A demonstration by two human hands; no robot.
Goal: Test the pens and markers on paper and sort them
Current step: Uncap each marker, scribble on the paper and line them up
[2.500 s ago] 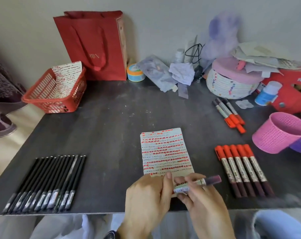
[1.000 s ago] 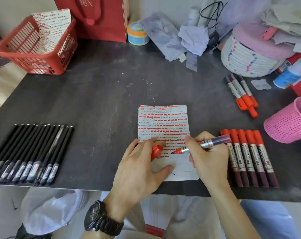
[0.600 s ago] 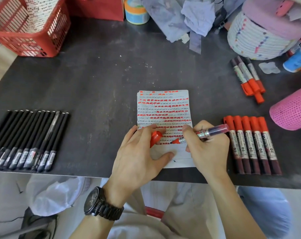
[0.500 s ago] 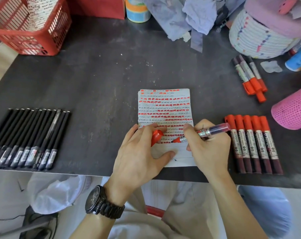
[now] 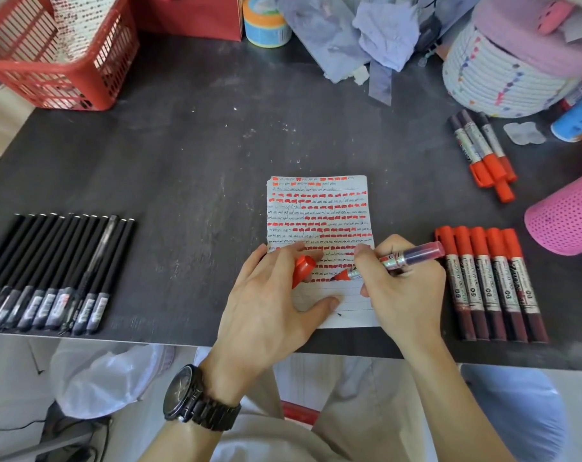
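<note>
Now marker (image 5: 396, 260), tip on paper (image 5: 319, 208), pinched by right hand (image 5: 406, 295) (left hand (image 5: 266, 315) pinching cap (image 5: 302, 270))

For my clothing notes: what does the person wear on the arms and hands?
Both forearms are bare, with no sleeves in view. The left hand has a black wristwatch with a round dark dial and a link band at its wrist. The right hand shows no watch. No gloves or rings are visible.
</note>
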